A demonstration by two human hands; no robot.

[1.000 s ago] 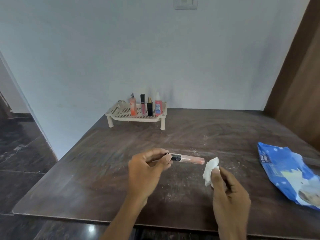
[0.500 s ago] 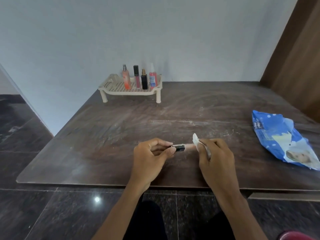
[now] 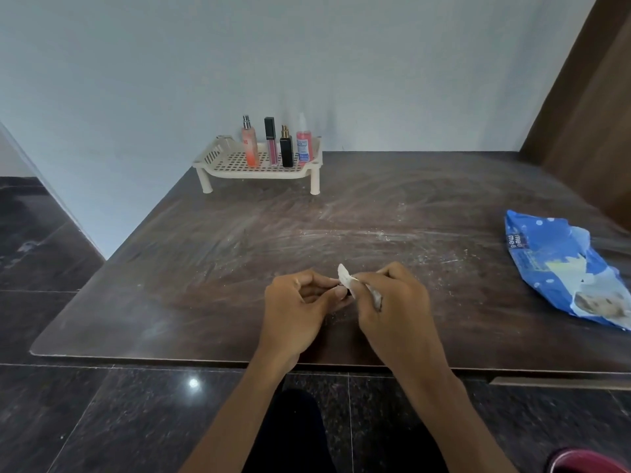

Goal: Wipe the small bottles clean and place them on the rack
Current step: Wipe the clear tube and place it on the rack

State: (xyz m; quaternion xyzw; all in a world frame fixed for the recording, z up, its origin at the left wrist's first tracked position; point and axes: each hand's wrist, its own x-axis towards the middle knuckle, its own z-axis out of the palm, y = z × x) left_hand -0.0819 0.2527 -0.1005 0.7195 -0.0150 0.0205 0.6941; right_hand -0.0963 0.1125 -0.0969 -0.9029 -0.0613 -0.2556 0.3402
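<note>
My left hand (image 3: 300,302) pinches the dark cap end of a slim pink tube bottle (image 3: 345,292) above the table's front. Almost all of that bottle is hidden under a white wipe (image 3: 346,278), which my right hand (image 3: 392,298) holds wrapped round it. At the back of the table a cream plastic rack (image 3: 225,162) carries several small bottles upright in a row: an orange spray bottle (image 3: 250,145), a pink tube with a black cap (image 3: 271,141), a black bottle (image 3: 286,150) and a red spray bottle (image 3: 303,141).
A blue pack of wipes (image 3: 560,264) lies at the table's right side. The dark wooden table (image 3: 239,254) is dusty, with its front edge just below my hands. A brown wooden panel (image 3: 587,97) stands at the right, the wall behind.
My right hand has slid the wipe leftward along the bottle toward my left hand, so the pink body is now covered. The camera has tilted down and back.
</note>
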